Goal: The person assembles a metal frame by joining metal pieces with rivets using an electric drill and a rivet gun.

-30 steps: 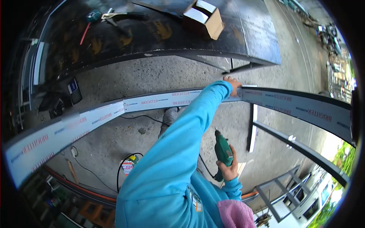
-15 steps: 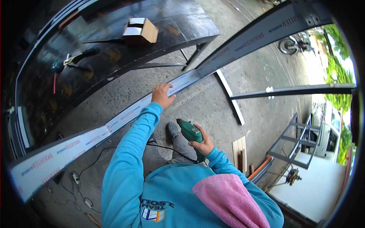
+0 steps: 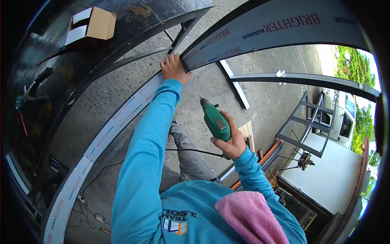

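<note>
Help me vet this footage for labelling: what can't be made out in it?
- Trigger of the green drill, head view: covered by the right hand.
- Left hand's palm, head view: hidden by the back of the hand.
- Lower end of the printed strip, head view: cut off by the bottom edge.
- Contents of the cardboard box, head view: hidden by its sides.
- Type of drill bit, head view: too small.

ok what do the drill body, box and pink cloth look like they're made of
Drill body: probably hard plastic, green with a sheen and smooth moulded curves. Box: looks like cardboard, matt brown, with thin flaps. Pink cloth: likely terry towelling, judging by its fuzzy surface and soft folds.
</note>
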`<state>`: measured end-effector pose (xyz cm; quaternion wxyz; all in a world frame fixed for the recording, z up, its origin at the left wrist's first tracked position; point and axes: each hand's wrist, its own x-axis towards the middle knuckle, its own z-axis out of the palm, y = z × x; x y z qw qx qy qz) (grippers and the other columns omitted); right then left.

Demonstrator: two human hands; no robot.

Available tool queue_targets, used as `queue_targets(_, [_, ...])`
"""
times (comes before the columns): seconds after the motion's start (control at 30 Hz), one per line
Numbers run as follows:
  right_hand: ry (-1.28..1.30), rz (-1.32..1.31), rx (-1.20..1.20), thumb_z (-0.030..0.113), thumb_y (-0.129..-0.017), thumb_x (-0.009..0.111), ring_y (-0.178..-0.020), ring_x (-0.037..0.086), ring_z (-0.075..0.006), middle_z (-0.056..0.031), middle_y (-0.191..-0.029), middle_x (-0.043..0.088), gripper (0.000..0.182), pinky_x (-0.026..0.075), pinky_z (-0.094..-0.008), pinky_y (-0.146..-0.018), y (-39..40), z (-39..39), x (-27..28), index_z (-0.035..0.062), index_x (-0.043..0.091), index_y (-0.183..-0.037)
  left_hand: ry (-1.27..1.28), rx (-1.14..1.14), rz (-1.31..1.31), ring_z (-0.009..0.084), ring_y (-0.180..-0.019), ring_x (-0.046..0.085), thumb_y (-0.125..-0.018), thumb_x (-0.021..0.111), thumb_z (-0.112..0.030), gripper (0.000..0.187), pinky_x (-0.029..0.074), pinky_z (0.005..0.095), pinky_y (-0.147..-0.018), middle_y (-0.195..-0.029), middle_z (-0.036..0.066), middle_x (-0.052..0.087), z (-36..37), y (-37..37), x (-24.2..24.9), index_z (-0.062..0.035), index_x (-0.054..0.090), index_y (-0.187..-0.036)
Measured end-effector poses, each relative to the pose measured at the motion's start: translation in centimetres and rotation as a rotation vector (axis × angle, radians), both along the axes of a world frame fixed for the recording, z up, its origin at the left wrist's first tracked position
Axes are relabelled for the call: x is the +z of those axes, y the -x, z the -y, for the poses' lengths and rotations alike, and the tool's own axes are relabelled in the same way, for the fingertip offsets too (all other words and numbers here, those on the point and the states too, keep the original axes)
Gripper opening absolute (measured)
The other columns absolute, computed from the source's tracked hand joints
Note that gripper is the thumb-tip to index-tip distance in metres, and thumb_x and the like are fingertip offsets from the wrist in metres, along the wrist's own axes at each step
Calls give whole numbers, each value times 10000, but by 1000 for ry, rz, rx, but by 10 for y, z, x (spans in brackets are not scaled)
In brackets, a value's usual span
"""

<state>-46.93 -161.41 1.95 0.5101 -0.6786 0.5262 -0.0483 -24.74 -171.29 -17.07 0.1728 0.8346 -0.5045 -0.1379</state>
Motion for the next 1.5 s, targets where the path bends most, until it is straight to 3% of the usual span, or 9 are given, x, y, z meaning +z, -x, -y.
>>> queue_targets(0.13, [-1,25,18,199,-662,681,-1020,580,-331,-209,-1139,558,821,437,-371,-887,-9,38,-6,35,296,-1369,-51,-8,-1,290,-1125,446,-646,692,-458,700,273,444,-1004,-1152,133,495,10,-2,-15,-41,450,-1154])
queue_targets(0.23, [-8,21,91,198,-661,675,-1011,586,-334,-214,-1127,563,823,442,-373,-883,-22,51,1,38,291,-1371,139,-23,150,262,-1005,499,-617,733,-439,671,322,390,-925,-1060,115,524,-4,-3,-19,-37,480,-1091])
queue_targets(0.53, [18,-38,207,192,-647,667,-968,602,-370,-243,-1103,569,818,465,-407,-852,-62,77,6,39,294,-1358,208,-10,-12,214,-1021,524,-512,840,-367,744,313,399,-938,-1060,69,534,-3,-8,-18,-65,492,-1096])
queue_targets(0.77, [55,-83,208,226,-631,665,-991,593,-352,-236,-1133,556,835,452,-388,-886,-77,87,4,19,309,-1357,206,13,46,213,-1011,547,-564,795,-460,727,310,398,-939,-1056,70,542,-5,-3,-18,-65,498,-1096])
queue_targets(0.83, [99,-77,239,214,-641,667,-935,608,-389,-267,-1079,570,810,471,-409,-838,-81,89,3,11,305,-1337,131,17,22,201,-1047,536,-635,742,-214,594,298,399,-937,-1104,57,526,-4,-3,-18,-97,468,-1149])
queue_targets(1.07, [95,-83,276,231,-640,670,-925,613,-383,-275,-1062,577,807,474,-408,-829,-84,96,-2,5,316,-1330,151,31,-35,202,-1032,533,-647,740,-229,577,302,395,-929,-1076,45,520,-3,-5,-16,-102,456,-1132])
queue_targets(1.13, [104,-95,289,237,-645,671,-941,612,-381,-272,-1074,576,800,474,-405,-838,-84,97,-7,2,321,-1325,204,23,88,210,-962,559,-666,717,-422,564,320,391,-917,-1002,63,548,-3,-6,-19,-76,505,-1058])
queue_targets(1.47, [160,-130,344,259,-670,676,-960,611,-381,-270,-1080,580,764,481,-396,-842,-98,98,-3,-21,338,-1296,233,38,52,208,-956,549,-669,709,-373,494,321,394,-910,-970,66,542,-5,-6,-21,-90,501,-1017])
queue_targets(1.5, [178,-143,340,266,-676,676,-949,614,-384,-269,-1062,587,757,483,-395,-839,-101,98,-3,-23,341,-1290,197,31,13,198,-991,536,-683,691,-285,464,314,393,-912,-999,52,530,-4,-6,-19,-100,484,-1054])
